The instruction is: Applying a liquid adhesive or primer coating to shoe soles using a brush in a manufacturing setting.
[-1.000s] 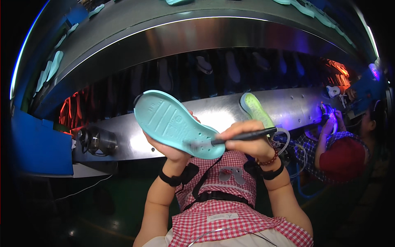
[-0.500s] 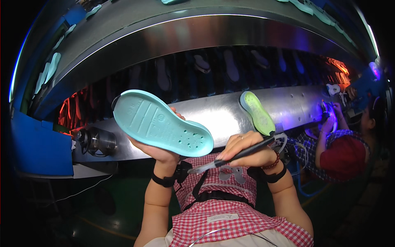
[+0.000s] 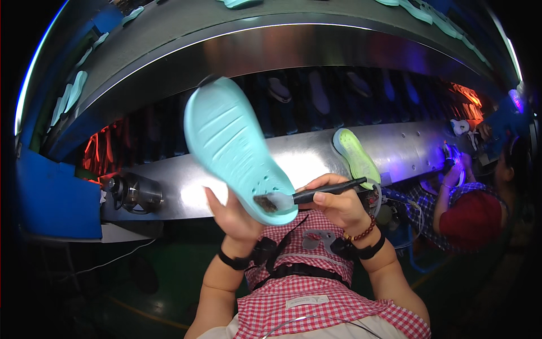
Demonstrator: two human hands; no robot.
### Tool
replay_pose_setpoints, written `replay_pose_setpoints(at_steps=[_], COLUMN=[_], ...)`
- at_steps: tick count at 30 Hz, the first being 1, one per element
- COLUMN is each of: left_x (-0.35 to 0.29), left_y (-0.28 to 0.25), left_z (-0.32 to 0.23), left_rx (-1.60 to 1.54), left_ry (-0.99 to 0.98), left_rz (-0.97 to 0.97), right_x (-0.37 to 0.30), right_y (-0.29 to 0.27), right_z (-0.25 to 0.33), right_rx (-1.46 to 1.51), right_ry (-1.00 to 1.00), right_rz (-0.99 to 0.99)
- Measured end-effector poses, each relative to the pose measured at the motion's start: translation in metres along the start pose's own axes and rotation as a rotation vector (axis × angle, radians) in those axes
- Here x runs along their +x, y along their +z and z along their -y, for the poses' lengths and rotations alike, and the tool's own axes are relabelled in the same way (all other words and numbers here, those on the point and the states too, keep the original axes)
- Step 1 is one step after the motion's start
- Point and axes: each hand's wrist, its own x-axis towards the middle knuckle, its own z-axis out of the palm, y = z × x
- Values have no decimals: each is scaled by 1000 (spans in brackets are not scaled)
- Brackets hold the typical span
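Brush (image 3: 309,195) in right hand (image 3: 341,204), turquoise sole (image 3: 227,138) (perforated)

Shows no words or numbers clear enough to read. Includes a small pale label (image 3: 306,301) on the red-checked apron (image 3: 259,311), with print too tiny to make out. Has faint marks (image 3: 240,146) on the turquoise sole (image 3: 223,116) too, too blurred to tell whether lettering or mere texture.

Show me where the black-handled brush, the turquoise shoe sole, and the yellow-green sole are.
Black-handled brush (image 3: 305,196): head view, on the front part of its handle.
Turquoise shoe sole (image 3: 237,147): head view, mid-length on its ridged face.
Yellow-green sole (image 3: 357,156): head view, middle of its face.
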Motion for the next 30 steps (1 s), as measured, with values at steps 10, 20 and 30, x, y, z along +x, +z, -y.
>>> replay_pose_setpoints(at_steps=[10,20,30], left_x=[14,17,11], left_y=[-28,-11,-3], left_z=[-17,-38,-50], left_rx=[453,741,865], left_ry=[-218,-763,-796], left_rz=[397,301,353], right_x=[-2,9,12], right_y=[18,15,-2], right_z=[40,67,74], right_rx=[-609,-862,-932], right_ry=[46,-215,-159], right_rz=[182,570,623])
